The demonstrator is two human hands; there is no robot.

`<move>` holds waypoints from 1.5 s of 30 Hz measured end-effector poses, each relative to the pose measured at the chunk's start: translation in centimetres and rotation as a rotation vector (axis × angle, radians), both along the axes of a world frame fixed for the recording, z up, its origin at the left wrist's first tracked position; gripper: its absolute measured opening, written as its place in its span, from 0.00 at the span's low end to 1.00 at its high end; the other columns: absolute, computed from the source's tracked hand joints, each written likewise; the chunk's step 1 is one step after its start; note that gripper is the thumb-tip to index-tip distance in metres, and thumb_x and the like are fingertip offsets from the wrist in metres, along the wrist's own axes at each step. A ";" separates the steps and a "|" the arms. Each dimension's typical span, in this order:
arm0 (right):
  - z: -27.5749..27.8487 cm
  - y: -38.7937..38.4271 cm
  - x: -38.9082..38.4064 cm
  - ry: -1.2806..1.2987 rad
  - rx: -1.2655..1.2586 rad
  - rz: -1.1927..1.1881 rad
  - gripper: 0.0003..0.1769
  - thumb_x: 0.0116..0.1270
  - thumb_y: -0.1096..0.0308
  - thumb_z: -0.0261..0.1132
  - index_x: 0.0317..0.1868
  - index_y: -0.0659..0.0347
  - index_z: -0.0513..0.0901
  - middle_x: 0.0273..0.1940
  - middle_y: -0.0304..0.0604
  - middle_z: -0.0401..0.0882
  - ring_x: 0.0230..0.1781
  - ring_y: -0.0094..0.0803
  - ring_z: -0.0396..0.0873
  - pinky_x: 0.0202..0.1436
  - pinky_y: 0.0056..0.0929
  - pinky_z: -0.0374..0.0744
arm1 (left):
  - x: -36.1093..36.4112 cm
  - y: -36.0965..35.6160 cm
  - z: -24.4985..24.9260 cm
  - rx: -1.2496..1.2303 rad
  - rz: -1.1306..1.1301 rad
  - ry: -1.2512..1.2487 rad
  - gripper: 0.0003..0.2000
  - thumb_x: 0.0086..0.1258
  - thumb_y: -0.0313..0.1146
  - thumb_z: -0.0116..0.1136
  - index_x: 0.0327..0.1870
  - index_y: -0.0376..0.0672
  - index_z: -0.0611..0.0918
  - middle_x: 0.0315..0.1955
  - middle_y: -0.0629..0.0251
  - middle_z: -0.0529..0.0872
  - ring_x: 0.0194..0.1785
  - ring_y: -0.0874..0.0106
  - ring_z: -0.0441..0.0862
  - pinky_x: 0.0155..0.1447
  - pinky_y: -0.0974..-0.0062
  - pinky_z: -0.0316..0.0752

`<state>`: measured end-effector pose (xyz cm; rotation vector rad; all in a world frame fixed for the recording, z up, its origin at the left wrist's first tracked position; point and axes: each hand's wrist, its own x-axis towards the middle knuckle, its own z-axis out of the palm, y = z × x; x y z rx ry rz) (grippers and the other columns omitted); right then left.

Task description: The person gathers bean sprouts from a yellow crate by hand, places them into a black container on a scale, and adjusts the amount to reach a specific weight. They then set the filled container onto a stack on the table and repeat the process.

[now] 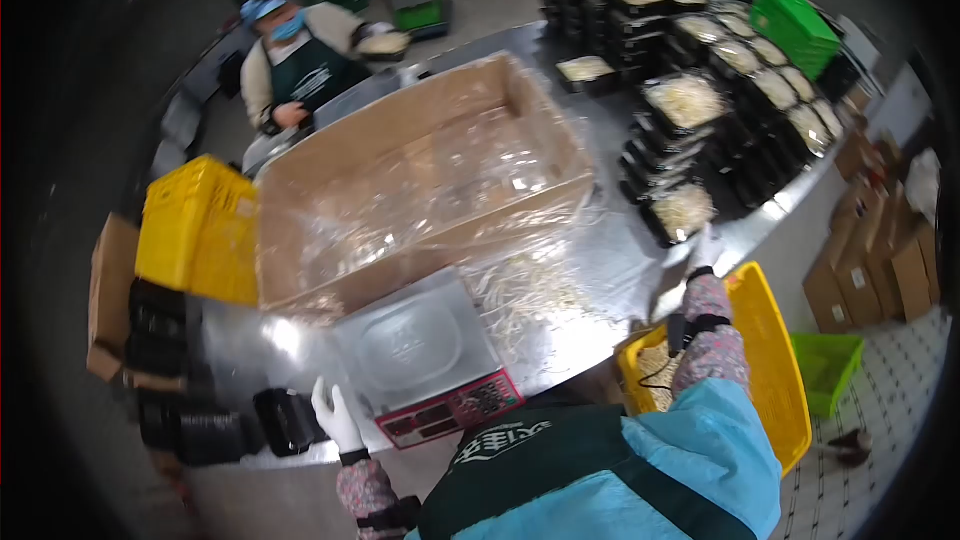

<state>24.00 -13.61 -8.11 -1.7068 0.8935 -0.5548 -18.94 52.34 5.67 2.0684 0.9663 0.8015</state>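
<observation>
My left hand [338, 418], in a white glove, has its fingers spread beside an empty black tray [287, 420] at the table's near left edge. My right hand [704, 250], also gloved, is at the near right corner of a black tray of bean sprouts [682, 213]. Its fingers close on that corner, partly blurred. The tray is at the near end of the stacked trays. Between my hands stands a scale [410, 340] with a red front panel and a bare metal pan. Loose bean sprouts [525, 295] lie scattered right of it.
A large plastic-lined carton [420, 255] fills the table's middle. Many filled trays [740, 58] are stacked at right. Yellow crates [205, 230] [770, 370] stand left and by my right side. A co-worker [305, 60] holds a tray across the table. Cartons [870, 250] stand right.
</observation>
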 end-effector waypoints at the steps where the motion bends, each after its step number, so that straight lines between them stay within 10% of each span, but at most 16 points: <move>1: -1.6 -1.8 0.9 -0.008 -0.153 0.050 0.42 0.66 0.49 0.67 0.64 0.81 0.68 0.61 0.64 0.75 0.62 0.47 0.74 0.67 0.37 0.70 | -1.7 2.4 -0.2 0.158 0.120 0.087 0.21 0.71 0.29 0.59 0.63 0.30 0.74 0.63 0.45 0.74 0.67 0.58 0.72 0.72 0.63 0.64; 6: 1.6 -0.7 0.7 -0.085 -0.673 0.106 0.35 0.70 0.61 0.65 0.67 0.82 0.66 0.63 0.68 0.73 0.63 0.53 0.74 0.70 0.39 0.70 | -8.3 10.6 0.8 0.467 0.594 0.688 0.40 0.59 0.51 0.68 0.67 0.31 0.69 0.66 0.42 0.69 0.72 0.41 0.60 0.72 0.46 0.59; 10: 6.3 7.3 -1.1 -0.403 -0.180 0.370 0.35 0.72 0.63 0.64 0.71 0.75 0.63 0.69 0.60 0.68 0.68 0.42 0.70 0.71 0.33 0.68 | -12.3 14.9 -3.8 0.145 0.452 0.850 0.34 0.66 0.53 0.60 0.67 0.38 0.73 0.60 0.45 0.78 0.66 0.45 0.71 0.70 0.49 0.63; 15: 11.5 18.4 -7.3 -0.370 0.092 0.691 0.33 0.75 0.61 0.60 0.76 0.60 0.61 0.77 0.49 0.56 0.76 0.39 0.58 0.74 0.42 0.63 | -13.7 15.7 -7.1 0.152 0.438 0.605 0.15 0.68 0.41 0.60 0.50 0.44 0.86 0.42 0.49 0.88 0.49 0.52 0.85 0.57 0.59 0.77; 20: 13.7 25.9 -14.7 -0.261 -0.205 1.029 0.20 0.75 0.67 0.58 0.63 0.66 0.76 0.63 0.49 0.77 0.65 0.38 0.73 0.71 0.33 0.68 | -14.4 16.9 -2.5 0.176 0.500 0.298 0.20 0.62 0.42 0.69 0.26 0.30 0.79 0.22 0.43 0.78 0.23 0.55 0.68 0.35 0.58 0.66; 25: 13.2 30.4 -22.5 -0.181 -0.274 1.538 0.19 0.72 0.60 0.62 0.57 0.63 0.81 0.52 0.53 0.83 0.54 0.47 0.81 0.61 0.37 0.77 | -5.0 15.5 3.9 -0.097 0.270 -0.228 0.14 0.74 0.33 0.60 0.46 0.27 0.82 0.34 0.56 0.87 0.35 0.70 0.78 0.45 0.68 0.77; 29: 11.8 30.1 -26.4 -0.099 -0.260 1.538 0.21 0.73 0.56 0.61 0.60 0.57 0.80 0.51 0.53 0.83 0.53 0.48 0.81 0.60 0.40 0.77 | 9.6 5.2 7.2 -0.125 -0.311 -0.250 0.12 0.77 0.30 0.54 0.52 0.30 0.80 0.44 0.61 0.85 0.44 0.73 0.79 0.51 0.73 0.75; 32: 12.2 28.2 -30.2 0.015 -0.250 1.424 0.20 0.73 0.56 0.60 0.61 0.54 0.80 0.51 0.53 0.83 0.53 0.49 0.81 0.58 0.39 0.78 | 16.6 -5.5 6.5 -0.027 -0.877 -0.088 0.13 0.72 0.27 0.56 0.52 0.28 0.79 0.41 0.44 0.84 0.46 0.56 0.84 0.55 0.68 0.76; 34: 11.8 26.5 -32.8 0.027 -0.303 1.354 0.20 0.73 0.57 0.60 0.61 0.52 0.80 0.51 0.50 0.83 0.52 0.47 0.82 0.57 0.39 0.79 | 19.4 -12.5 5.7 0.209 -1.214 -0.021 0.12 0.68 0.27 0.58 0.51 0.38 0.82 0.44 0.51 0.86 0.49 0.52 0.84 0.54 0.63 0.77; 42: 15.7 13.6 -45.4 0.097 -0.193 0.857 0.19 0.71 0.60 0.63 0.58 0.58 0.82 0.52 0.48 0.85 0.54 0.41 0.82 0.59 0.36 0.79 | 26.8 -21.6 -6.6 0.675 -1.435 0.536 0.13 0.62 0.32 0.61 0.47 0.45 0.86 0.41 0.54 0.88 0.45 0.54 0.86 0.54 0.57 0.78; 45: 16.3 5.1 -51.4 0.075 -0.072 0.321 0.18 0.71 0.63 0.64 0.57 0.61 0.82 0.51 0.46 0.85 0.52 0.33 0.82 0.59 0.30 0.78 | 25.0 -24.8 -2.8 0.867 -1.433 0.160 0.22 0.58 0.35 0.69 0.55 0.42 0.83 0.55 0.52 0.84 0.61 0.56 0.79 0.70 0.60 0.67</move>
